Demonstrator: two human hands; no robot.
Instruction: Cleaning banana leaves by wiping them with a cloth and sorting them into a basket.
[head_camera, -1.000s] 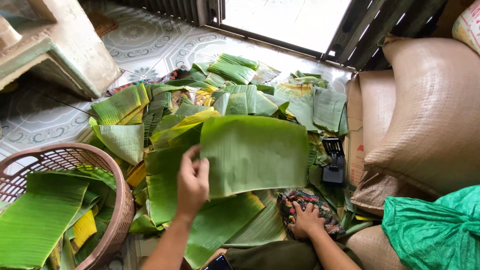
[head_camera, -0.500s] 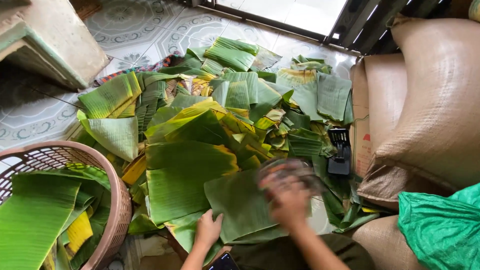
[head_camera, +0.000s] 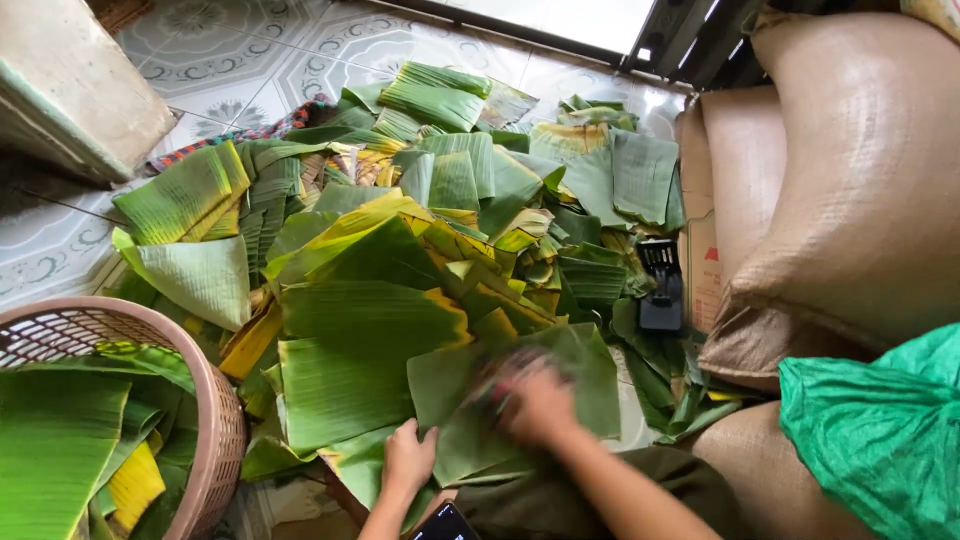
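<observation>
Tiled floor (head_camera: 230, 60) is lying under a wide heap of cut banana leaves (head_camera: 400, 250), green w/ yellow edges. Brown sacks (head_camera: 850, 190) are standing at right, w/ a green woven bag (head_camera: 880, 430) in front of them. Pink plastic basket (head_camera: 215, 440) is sitting at lower left, holding more leaves. One leaf piece (head_camera: 560, 375) is lying flat at the near edge of the heap, just in front of the person. Right hand (head_camera: 535, 400), motion-blurred, is resting on top of this leaf; grip state: cannot tell. Left hand (head_camera: 408, 455) is pressing the leaf's near-left edge, fingers curled, nothing clamped. A small black tool (head_camera: 662, 285) is lying beside the sacks.
</observation>
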